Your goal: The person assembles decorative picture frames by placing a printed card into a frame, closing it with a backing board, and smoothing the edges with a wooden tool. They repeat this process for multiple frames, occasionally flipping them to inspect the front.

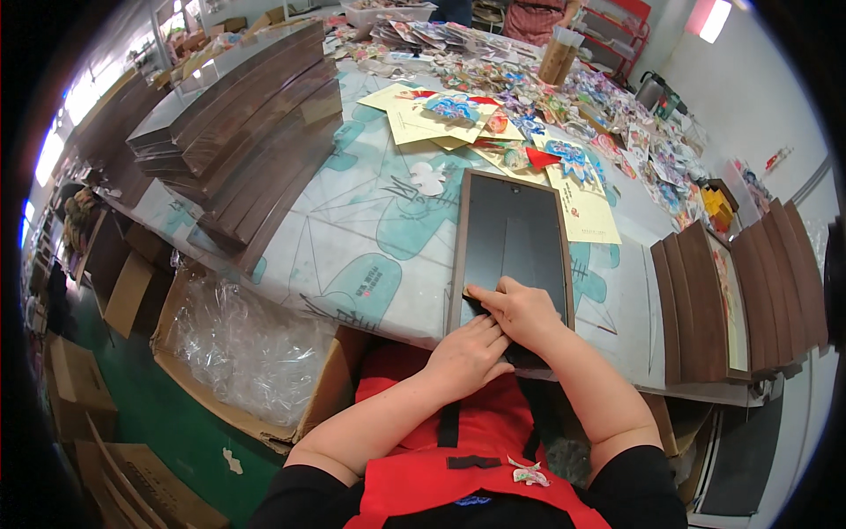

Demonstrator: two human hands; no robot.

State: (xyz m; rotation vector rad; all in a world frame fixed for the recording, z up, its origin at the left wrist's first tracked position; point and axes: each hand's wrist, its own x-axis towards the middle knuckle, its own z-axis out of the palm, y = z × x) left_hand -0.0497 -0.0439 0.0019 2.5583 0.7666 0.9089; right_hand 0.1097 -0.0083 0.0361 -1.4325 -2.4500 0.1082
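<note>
A brown-rimmed picture frame (pixel 514 231) with a dark, glossy panel lies on the table in front of me, its near end at the table edge. My left hand (pixel 470 354) rests over that near end, fingers stretched out together and partly under the right hand. My right hand (pixel 526 315) bears on the lower part of the panel with its fingers bent in. One of its fingertips reaches the frame's left rim, where a tiny yellowish spot shows. What that hand pinches, if anything, is too small to make out.
Stacked brown frames (pixel 256 132) stand at the left, and more frames (pixel 749 295) stand upright at the right. Cream cards (pixel 436 119) with colourful flower cutouts (pixel 454 108) lie beyond the frame. A carton (pixel 242 353) of clear plastic wrap sits below the table's left edge.
</note>
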